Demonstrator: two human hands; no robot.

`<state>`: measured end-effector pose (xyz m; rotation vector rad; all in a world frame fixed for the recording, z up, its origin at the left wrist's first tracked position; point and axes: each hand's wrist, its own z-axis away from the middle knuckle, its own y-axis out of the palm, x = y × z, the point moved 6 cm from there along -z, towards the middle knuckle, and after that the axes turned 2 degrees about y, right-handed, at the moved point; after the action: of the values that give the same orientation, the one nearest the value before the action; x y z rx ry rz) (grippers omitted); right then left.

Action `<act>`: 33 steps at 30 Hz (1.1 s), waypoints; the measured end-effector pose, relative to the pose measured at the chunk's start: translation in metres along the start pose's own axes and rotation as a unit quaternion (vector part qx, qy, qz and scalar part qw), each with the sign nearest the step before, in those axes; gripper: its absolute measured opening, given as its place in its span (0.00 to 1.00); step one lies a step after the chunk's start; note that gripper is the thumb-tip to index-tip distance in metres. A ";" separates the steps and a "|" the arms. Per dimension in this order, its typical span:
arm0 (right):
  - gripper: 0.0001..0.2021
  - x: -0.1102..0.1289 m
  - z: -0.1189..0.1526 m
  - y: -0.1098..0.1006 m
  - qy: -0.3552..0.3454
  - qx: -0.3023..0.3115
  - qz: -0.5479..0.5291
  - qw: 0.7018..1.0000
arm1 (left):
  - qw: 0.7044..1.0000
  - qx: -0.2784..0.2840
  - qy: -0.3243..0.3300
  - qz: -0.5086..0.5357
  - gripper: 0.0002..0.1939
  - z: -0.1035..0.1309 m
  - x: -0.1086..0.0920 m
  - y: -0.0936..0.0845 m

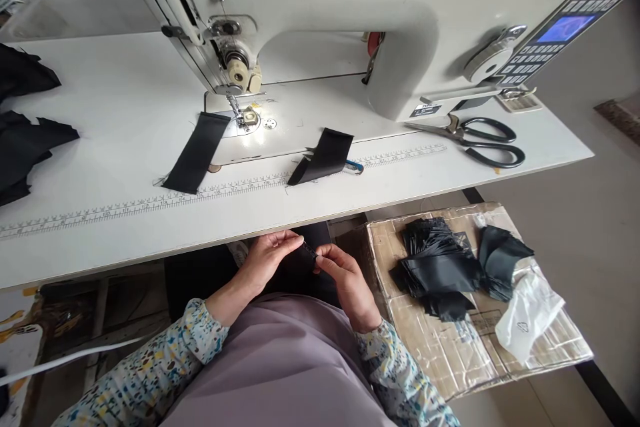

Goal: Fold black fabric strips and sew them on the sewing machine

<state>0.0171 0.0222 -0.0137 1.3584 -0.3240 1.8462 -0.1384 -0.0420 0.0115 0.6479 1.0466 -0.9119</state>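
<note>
Below the table's front edge, my left hand (270, 257) and my right hand (346, 277) pinch the two ends of a small black fabric piece (309, 251) between thumbs and fingers. It is held over my lap and hard to tell from the dark cloth behind it. On the white table (125, 147) one black fabric strip (197, 153) lies with its upper end beside the presser foot (247, 117) of the sewing machine (320, 7). Another folded black strip (325, 157) lies over a small blue-handled tool (355, 166), near the printed ruler.
Large black scissors (493, 140) lie at the table's right. Stacks of black pieces (440, 270) and a white plastic bag (528, 317) rest on a cardboard-covered surface (480, 360) at lower right. More black fabric (30, 147) sits at the table's left edge.
</note>
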 end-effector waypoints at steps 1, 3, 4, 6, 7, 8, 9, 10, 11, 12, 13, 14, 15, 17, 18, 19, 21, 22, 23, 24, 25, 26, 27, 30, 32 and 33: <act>0.10 -0.001 0.000 0.000 0.000 0.000 -0.008 1.000 | 1.000 -0.002 -0.002 0.002 0.15 0.000 0.000 0.000; 0.12 -0.002 0.001 0.000 0.000 0.000 -0.022 1.000 | 1.000 -0.009 -0.003 0.007 0.15 0.000 0.001 0.000; 0.13 -0.002 0.001 0.001 -0.001 0.001 -0.025 1.000 | 1.000 -0.013 -0.003 0.008 0.16 0.000 0.001 -0.001; 0.14 -0.002 0.002 0.002 -0.003 0.005 -0.021 1.000 | 1.000 -0.019 -0.003 0.010 0.16 -0.001 0.002 -0.002; 0.13 -0.001 0.003 0.003 -0.003 0.008 -0.013 1.000 | 1.000 -0.020 -0.003 0.009 0.17 -0.001 0.003 -0.002; 0.11 -0.001 0.003 0.004 -0.003 0.009 -0.003 1.000 | 1.000 -0.021 -0.002 0.006 0.17 -0.002 0.004 -0.002; 0.10 0.000 0.003 0.004 -0.004 0.009 0.009 1.000 | 1.000 -0.022 0.000 0.001 0.17 -0.002 0.005 -0.002; 0.10 0.001 0.003 0.004 -0.007 0.006 0.022 1.000 | 1.000 -0.023 0.004 -0.007 0.17 -0.002 0.007 -0.002; 0.09 0.002 0.003 0.005 -0.011 0.002 0.034 0.999 | 0.999 -0.025 0.011 -0.017 0.17 -0.003 0.008 -0.003; 0.09 0.003 0.002 0.005 -0.016 -0.004 0.046 0.999 | 0.999 -0.029 0.022 -0.030 0.16 -0.002 0.009 -0.003; 0.08 0.004 0.002 0.005 -0.021 -0.009 0.056 0.998 | 0.998 -0.036 0.038 -0.044 0.15 -0.001 0.009 -0.004; 0.08 0.006 0.002 0.005 -0.026 -0.013 0.066 0.997 | 0.996 -0.046 0.057 -0.059 0.15 0.000 0.009 -0.006; 0.08 0.008 0.002 0.005 -0.031 -0.017 0.076 0.997 | 0.993 -0.056 0.078 -0.075 0.14 0.003 0.008 -0.007; 0.08 0.014 0.003 0.006 -0.039 -0.023 0.091 0.995 | 0.984 -0.071 0.124 -0.104 0.14 0.010 0.003 -0.010; 0.08 0.018 0.003 0.006 -0.043 -0.025 0.097 0.994 | 0.977 -0.067 0.159 -0.126 0.13 0.015 -0.002 -0.009; 0.09 0.021 0.004 0.007 -0.046 -0.026 0.100 0.994 | 0.966 -0.054 0.202 -0.152 0.10 0.019 -0.008 -0.007; 0.08 0.026 0.005 0.008 -0.049 -0.025 0.101 0.993 | 0.933 -0.011 0.293 -0.207 0.10 0.029 -0.020 0.001; 0.08 0.027 0.005 0.009 -0.050 -0.022 0.098 0.994 | 0.916 0.010 0.329 -0.230 0.12 0.033 -0.025 0.005; 0.08 0.027 0.005 0.009 -0.049 -0.019 0.093 0.994 | 0.903 0.026 0.352 -0.245 0.13 0.036 -0.028 0.009; 0.08 0.027 0.005 0.010 -0.046 -0.015 0.085 0.995 | 0.897 0.035 0.360 -0.253 0.14 0.037 -0.030 0.011; 0.08 0.025 0.004 0.011 -0.043 -0.010 0.075 0.996 | 0.894 0.039 0.363 -0.258 0.14 0.037 -0.031 0.012; 0.08 0.024 0.004 0.011 -0.038 -0.004 0.063 0.997 | 0.892 0.037 0.366 -0.264 0.13 0.037 -0.032 0.013; 0.08 0.021 0.003 0.012 -0.034 0.002 0.049 0.998 | 0.888 0.032 0.369 -0.271 0.12 0.037 -0.033 0.013; 0.07 0.015 0.002 0.013 -0.022 0.011 0.000 1.000 | 0.876 0.018 0.381 -0.295 0.08 0.036 -0.034 0.013; 0.06 0.011 0.001 0.013 -0.015 0.011 -0.034 0.999 | 0.874 0.019 0.379 -0.303 0.07 0.035 -0.034 0.013; 0.05 0.010 0.000 0.013 -0.012 0.012 -0.050 0.999 | 0.878 0.022 0.372 -0.301 0.07 0.035 -0.034 0.013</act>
<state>0.0074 0.0185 -0.0015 1.3888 -0.2414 1.7578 -0.1190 -0.0532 0.0562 0.7467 1.9999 -1.2590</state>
